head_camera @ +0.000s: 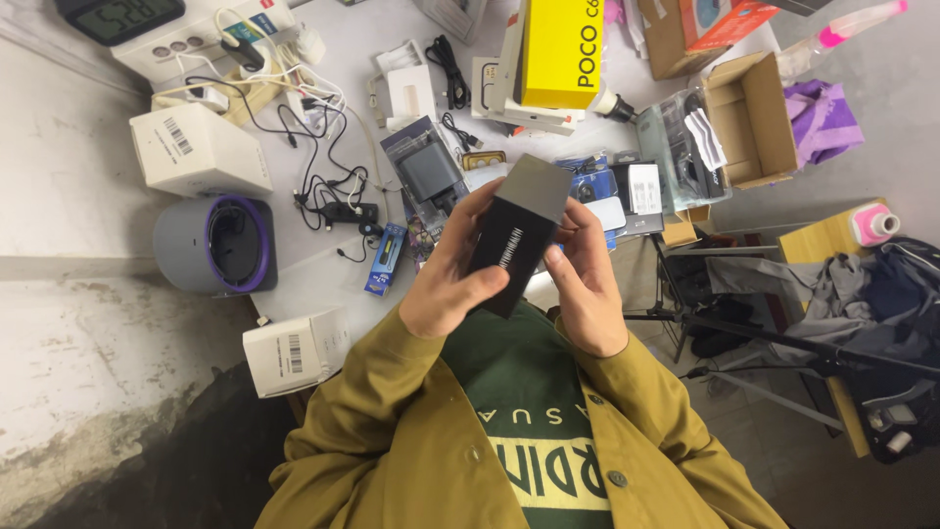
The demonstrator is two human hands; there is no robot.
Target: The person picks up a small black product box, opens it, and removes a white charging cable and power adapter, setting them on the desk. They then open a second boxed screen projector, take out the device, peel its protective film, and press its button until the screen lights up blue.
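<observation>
Both hands, left hand (pixel 452 279) and right hand (pixel 585 286), have fingers closed around the sides of a black box (pixel 516 235), seemingly stiff, light and smooth.

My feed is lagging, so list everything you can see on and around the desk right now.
black box: 1, black, held up over the desk in both hands
yellow box: 1, yellow, top centre of desk
white cartons: 2, white, left edge of desk, one far, one near
grey cylinder: 1, grey with purple rim, left of desk
cables: tangle, black and white, upper left
open cardboard box: 1, brown, upper right
pink-capped bottle: 1, pink, far right
tripod: 1, black, on the floor, right
left hand: grip on the black box
right hand: grip on the black box
</observation>
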